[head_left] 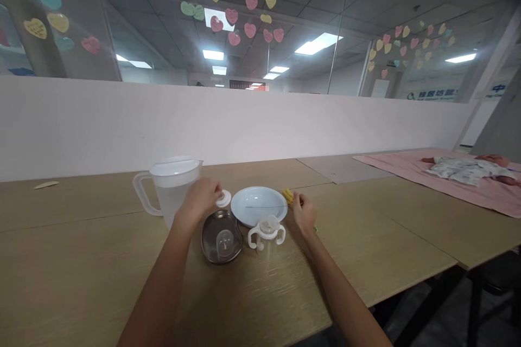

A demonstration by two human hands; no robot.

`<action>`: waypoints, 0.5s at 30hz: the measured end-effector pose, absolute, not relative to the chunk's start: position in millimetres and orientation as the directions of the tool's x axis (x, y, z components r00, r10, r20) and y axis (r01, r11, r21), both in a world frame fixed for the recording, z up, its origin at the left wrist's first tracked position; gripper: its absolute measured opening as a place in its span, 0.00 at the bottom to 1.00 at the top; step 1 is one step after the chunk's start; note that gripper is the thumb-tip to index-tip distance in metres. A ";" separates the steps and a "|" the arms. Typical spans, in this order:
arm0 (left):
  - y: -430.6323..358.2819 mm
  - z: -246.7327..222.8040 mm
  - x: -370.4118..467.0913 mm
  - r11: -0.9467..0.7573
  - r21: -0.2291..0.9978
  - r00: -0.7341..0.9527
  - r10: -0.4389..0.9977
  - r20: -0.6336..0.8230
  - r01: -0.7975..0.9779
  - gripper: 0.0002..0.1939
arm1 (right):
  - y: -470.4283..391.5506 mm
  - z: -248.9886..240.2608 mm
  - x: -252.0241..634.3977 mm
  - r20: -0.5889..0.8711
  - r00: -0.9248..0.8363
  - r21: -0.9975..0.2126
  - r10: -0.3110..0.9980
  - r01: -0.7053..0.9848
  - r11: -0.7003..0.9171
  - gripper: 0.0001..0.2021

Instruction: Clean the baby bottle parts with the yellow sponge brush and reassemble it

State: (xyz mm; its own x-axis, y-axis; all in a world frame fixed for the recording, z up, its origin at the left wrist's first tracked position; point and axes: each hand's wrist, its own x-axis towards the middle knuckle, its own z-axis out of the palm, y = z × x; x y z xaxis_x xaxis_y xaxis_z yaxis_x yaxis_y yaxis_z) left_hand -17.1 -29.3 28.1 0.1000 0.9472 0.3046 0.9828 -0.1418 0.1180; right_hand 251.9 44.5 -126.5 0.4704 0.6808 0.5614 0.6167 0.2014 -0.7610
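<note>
My left hand (202, 195) is closed on a small white round part (223, 198), just right of the clear pitcher (173, 184). My right hand (304, 211) is pinched on the end of a thin stick or wire (264, 206) that reaches across the white bowl (254, 198). A yellow item (288, 196) lies beside my right fingers. In front of the bowl stands a clear bottle with two white handles (267, 233). A metal kidney-shaped tray (209, 238) holds a clear dome-shaped cap (225, 244).
A pink cloth (407, 173) at the right of the table (366, 238) bears a baby-like figure in patterned white clothing (459, 169). A flat pale piece (46, 185) lies at far left. Behind the table runs a white wall (244, 124) with glass above.
</note>
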 end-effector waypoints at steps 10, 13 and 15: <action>-41.2 20.2 59.4 -0.615 0.149 0.425 0.680 0.598 0.774 0.13 | 19.2 -109.2 239.7 0.975 0.129 -0.216 0.179 0.725 0.654 0.16; -43.6 10.7 73.7 -0.691 0.087 0.538 0.629 0.560 0.718 0.12 | 17.6 -108.0 234.5 0.998 -0.053 0.011 0.040 0.735 0.678 0.26; -45.5 6.7 79.7 -0.727 0.053 0.592 0.596 0.542 0.684 0.11 | 17.7 -106.5 233.3 0.995 -0.097 0.063 0.013 0.738 0.672 0.30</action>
State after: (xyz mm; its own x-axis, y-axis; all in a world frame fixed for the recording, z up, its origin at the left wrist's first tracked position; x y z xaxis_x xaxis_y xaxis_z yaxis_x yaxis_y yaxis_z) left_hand 79.7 -45.5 6.7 0.5924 0.5964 0.5417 0.6842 -0.7274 0.0526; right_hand 233.3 17.7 -106.5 -0.0970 0.0131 0.9952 0.7379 0.6720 0.0631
